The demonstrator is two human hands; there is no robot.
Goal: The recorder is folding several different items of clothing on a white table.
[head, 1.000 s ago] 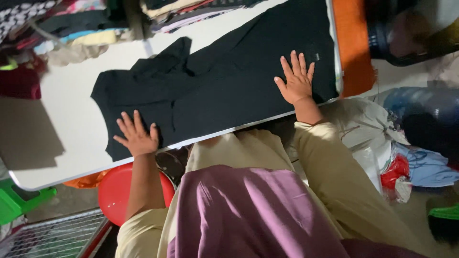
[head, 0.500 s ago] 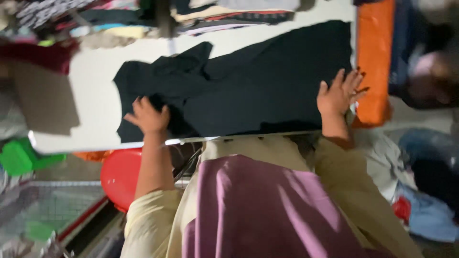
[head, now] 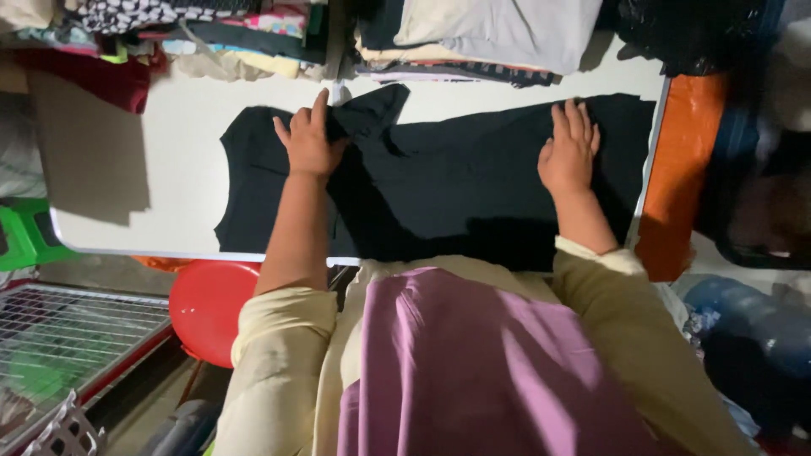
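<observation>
Black cloth garment [head: 456, 190] spread flat on white rectangular table [head: 169, 177]. Left hand [head: 308, 139] and right hand [head: 570, 152] both open, palms pressed on garment, well apart. Stacked folded clothes [head: 473, 38] along far edge.

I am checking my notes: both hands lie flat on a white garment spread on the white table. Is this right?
Not quite. In the head view the garment is black, not white. The rest holds: the left hand and right hand lie flat on it, spread on the white table.
</observation>
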